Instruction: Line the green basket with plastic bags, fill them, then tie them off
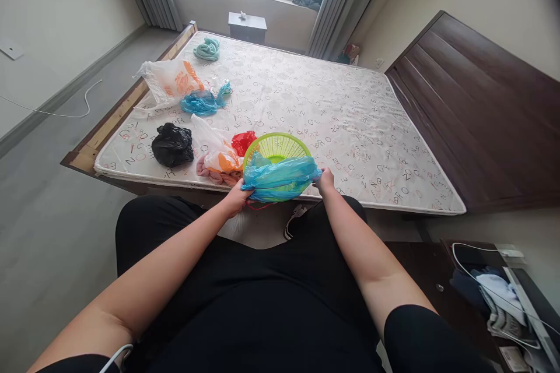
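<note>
At the mattress edge (385, 203), the left grip (236, 198) and right grip (326, 180) are each closed on a bunched end of a blue plastic bag (280, 179), held taut so that it spans a tilted green plastic basket (276, 147) between them.

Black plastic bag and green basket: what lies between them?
In the head view, a white-and-orange plastic bag, a red plastic bag and pink cloth.
</note>
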The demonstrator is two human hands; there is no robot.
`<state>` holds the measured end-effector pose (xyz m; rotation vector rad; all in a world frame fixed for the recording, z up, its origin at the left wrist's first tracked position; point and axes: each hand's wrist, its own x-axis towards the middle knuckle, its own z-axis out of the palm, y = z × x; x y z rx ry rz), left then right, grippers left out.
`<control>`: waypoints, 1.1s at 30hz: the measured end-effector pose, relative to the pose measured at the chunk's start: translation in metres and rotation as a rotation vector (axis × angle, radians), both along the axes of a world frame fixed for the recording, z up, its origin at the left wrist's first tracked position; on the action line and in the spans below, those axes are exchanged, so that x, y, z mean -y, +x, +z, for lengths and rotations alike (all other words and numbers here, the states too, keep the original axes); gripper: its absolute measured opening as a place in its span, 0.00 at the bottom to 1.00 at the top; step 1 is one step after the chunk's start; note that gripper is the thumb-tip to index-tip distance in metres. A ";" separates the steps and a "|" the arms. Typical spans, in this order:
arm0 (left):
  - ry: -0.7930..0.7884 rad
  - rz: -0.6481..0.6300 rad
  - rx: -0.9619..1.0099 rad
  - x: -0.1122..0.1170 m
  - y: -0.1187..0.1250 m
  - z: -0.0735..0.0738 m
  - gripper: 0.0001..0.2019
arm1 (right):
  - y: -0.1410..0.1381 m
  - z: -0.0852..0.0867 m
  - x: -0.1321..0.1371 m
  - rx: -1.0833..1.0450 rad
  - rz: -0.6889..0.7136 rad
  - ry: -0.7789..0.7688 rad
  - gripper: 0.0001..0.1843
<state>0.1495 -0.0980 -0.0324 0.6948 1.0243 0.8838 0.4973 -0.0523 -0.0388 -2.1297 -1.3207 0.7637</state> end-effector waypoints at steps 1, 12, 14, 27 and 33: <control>-0.009 0.012 -0.011 -0.001 0.000 0.001 0.31 | 0.002 0.001 -0.004 -0.066 -0.015 -0.002 0.15; 0.071 -0.044 -0.129 0.000 0.006 -0.013 0.24 | -0.022 0.062 0.031 0.094 0.102 0.565 0.32; 0.055 -0.081 -0.185 0.000 0.006 -0.011 0.22 | -0.028 0.072 0.027 0.070 0.197 0.549 0.23; 0.176 -0.102 -0.445 -0.005 -0.008 -0.007 0.23 | -0.033 0.089 -0.036 -0.294 -0.019 0.111 0.14; 0.396 -0.155 -0.611 -0.007 -0.014 -0.004 0.19 | -0.052 0.105 -0.024 0.096 0.114 0.128 0.15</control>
